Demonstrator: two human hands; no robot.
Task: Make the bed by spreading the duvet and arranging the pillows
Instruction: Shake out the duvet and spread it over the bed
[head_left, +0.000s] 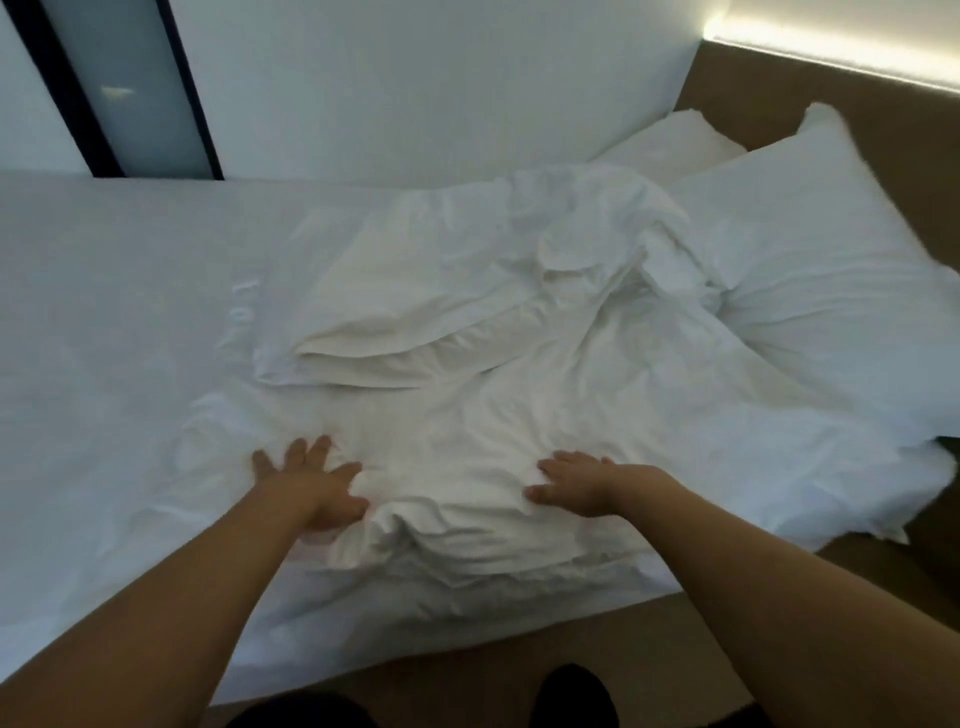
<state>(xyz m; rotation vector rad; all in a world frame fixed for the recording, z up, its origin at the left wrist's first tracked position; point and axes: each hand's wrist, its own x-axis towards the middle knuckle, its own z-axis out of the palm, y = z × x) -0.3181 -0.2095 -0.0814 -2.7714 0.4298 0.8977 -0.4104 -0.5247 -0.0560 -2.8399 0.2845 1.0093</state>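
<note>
1. The duvet (467, 322), white, lies crumpled in a heap on the bed (104, 312), bunched toward the near edge.
2. The left hand (306, 480) rests flat on the duvet, fingers spread, grasping nothing.
3. The right hand (582, 486) presses the duvet likewise, fingers extended.
4. Two pillows (810, 249) lie at the right against the brown headboard (883, 109); the duvet overlaps the nearer one.

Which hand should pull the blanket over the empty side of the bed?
Probably the left hand: it rests on the duvet edge nearest the bare sheet. The right hand lies toward the pillows.
</note>
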